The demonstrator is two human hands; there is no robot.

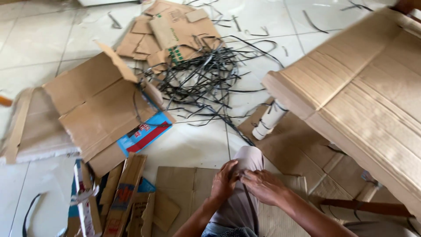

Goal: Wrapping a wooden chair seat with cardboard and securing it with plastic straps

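My left hand [223, 181] and my right hand [264, 186] meet fingertip to fingertip over my bent knee [248, 157] in grey trousers. Both pinch a thin black strap [248, 199] that runs down along my leg between the forearms. A tangled pile of black plastic straps [206, 79] lies on the white tiles ahead, and one strand trails from it toward my knee. A big stack of flattened cardboard [368, 101] fills the right side, tilted and blurred, close above my right arm.
An opened cardboard box [94, 105] with a blue and red printed panel [144, 134] lies at the left. Torn cardboard pieces [171, 30] sit beyond the straps. A white roll [269, 120] lies by the stack. Flat cardboard [184, 184] and folded cartons [125, 193] lie around my legs.
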